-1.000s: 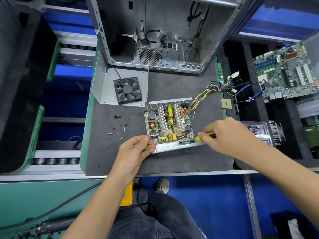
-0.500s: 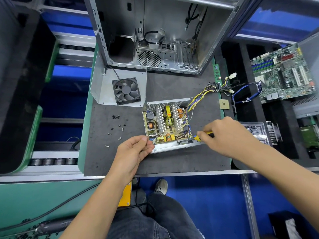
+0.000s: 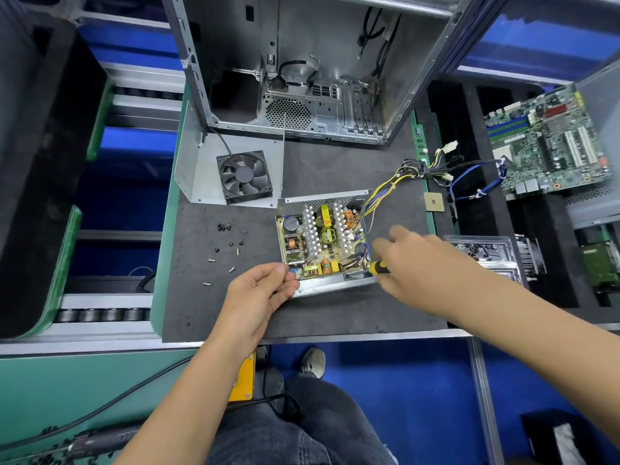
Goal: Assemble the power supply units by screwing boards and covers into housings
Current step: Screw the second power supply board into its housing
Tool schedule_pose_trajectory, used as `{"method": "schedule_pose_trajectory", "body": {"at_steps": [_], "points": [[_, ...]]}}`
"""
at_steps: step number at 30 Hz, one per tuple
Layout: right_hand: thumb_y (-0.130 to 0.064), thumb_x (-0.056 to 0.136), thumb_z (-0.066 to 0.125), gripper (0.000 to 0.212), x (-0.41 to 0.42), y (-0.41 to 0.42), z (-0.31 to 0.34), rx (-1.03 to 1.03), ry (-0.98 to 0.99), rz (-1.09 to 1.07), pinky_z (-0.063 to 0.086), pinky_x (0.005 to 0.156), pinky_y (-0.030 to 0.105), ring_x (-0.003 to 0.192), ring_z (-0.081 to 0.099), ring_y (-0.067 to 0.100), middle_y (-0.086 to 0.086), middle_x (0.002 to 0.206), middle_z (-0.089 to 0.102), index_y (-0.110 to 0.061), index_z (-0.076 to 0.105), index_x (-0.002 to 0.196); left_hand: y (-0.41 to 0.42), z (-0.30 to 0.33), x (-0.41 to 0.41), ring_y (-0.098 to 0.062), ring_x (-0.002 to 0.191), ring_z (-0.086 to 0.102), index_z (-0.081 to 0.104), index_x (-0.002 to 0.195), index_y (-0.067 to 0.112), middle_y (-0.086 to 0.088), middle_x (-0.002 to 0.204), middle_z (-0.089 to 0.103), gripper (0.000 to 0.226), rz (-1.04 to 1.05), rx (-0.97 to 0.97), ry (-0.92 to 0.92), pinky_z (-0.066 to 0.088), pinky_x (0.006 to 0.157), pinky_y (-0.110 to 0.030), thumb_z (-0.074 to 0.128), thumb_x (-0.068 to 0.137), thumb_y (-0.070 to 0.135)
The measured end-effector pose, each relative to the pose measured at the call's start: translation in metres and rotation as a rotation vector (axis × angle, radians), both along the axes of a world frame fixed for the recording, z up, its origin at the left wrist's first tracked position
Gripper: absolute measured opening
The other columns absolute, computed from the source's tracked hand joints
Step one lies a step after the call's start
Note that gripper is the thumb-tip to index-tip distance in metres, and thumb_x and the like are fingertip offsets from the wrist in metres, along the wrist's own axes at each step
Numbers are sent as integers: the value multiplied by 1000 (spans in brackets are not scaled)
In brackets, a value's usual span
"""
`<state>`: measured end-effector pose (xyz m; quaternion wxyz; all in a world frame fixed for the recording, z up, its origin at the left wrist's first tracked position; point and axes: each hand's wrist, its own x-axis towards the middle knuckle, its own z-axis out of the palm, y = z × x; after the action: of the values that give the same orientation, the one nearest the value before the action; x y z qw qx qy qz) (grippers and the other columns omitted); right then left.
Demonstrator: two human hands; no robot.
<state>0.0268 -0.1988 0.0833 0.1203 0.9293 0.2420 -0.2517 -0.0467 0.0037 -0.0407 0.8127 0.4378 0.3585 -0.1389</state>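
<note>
While the open power supply housing (image 3: 330,288) with its board (image 3: 323,243) is lying on the dark mat-covered surface (image 3: 335,313), the left hand (image 3: 258,293) is pinching its near-left corner, fingers together, and the right hand (image 3: 419,263) is gripping a yellow-handled screwdriver (image 3: 377,268) at the near-right corner. Loose screws (image 3: 228,250) are lying left; a fan (image 3: 245,176) and computer case (image 3: 302,68) are sitting behind, above blue flooring (image 3: 402,380).

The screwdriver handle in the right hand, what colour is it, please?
Yellow and black, clearest in the head view.
</note>
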Motion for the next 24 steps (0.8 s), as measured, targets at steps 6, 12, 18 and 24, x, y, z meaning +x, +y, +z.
{"method": "schedule_pose_trajectory", "body": {"at_steps": [6, 12, 18, 24], "points": [[-4, 90, 58, 20, 3, 9, 4, -95, -45, 177, 36, 57, 34, 80, 57, 25, 3, 93, 23, -13, 49, 105, 1, -2, -1, -12, 74, 73, 68, 102, 2, -7, 80, 75, 12, 1, -4, -1, 57, 67, -18, 59, 98, 8], [-25, 101, 47, 17, 6, 17, 3, -176, -53, 308, 36, 60, 35, 68, 45, 29, 3, 73, 37, -16, 61, 101, -1, -3, 0, -12, 73, 72, 68, 100, 2, -6, 79, 75, 11, 8, -12, -11, 57, 67, -17, 59, 98, 8], [-32, 98, 57, 28, 10, 18, 3, -55, 110, 5, 38, 62, 38, 84, 50, 35, 5, 88, 42, -16, 41, 114, 0, -6, -1, -12, 72, 73, 68, 100, 1, -8, 80, 76, 10, 36, -42, 4, 57, 66, -17, 60, 97, 6], [-24, 97, 53, 18, 14, 27, 7, -68, 7, 166, 33, 61, 35, 63, 35, 25, 0, 69, 25, -15, 42, 87, 1, -6, 0, -16, 76, 74, 67, 104, -2, -13, 84, 76, 12, 50, -82, 17, 57, 67, -19, 62, 94, -1]]}}
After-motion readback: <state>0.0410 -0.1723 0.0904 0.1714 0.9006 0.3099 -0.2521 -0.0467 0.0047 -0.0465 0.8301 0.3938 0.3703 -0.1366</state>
